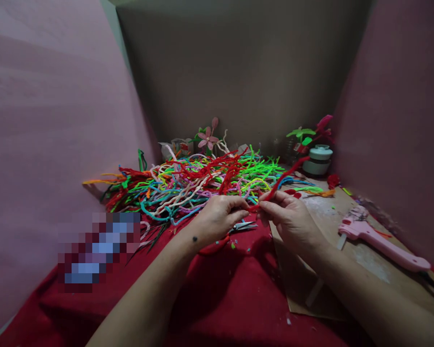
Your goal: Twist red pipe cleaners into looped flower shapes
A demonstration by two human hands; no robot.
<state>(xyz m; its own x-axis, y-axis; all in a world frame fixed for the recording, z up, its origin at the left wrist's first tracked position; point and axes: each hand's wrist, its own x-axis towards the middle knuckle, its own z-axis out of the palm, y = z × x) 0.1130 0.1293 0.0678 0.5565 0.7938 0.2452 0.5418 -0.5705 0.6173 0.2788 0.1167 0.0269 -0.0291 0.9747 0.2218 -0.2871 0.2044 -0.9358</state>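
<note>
Along the left side of the frame stands a big pink wall (58,106), and a dark grey wall (238,67) fills the top middle. Below them is my worktop (231,294), all red like cloth. Across the middle lies a large, messy pile of fuzzy sticks (202,178) in red, green, blue, pink, yellow and white. A flat brown board (323,205) lies at the right, with white smudges on it. At the lower left, a blurry patch (99,250) is made of squares, so I can't tell what it is. On the board, at the right, rests a pink glue gun (383,243).

Just right of the middle is one red fuzzy stick (287,176). My left fingers (239,215) pinch its low end, and my right fingers (272,208) pinch it just beside them. From there it slants up to the right, toward a pale jar (318,153). Near the back wall, a fuzzy pink flower (208,140) pokes up above the pile. Small scissors (242,226) lie open under my left fingers, and tiny scraps (233,246) are near them.
</note>
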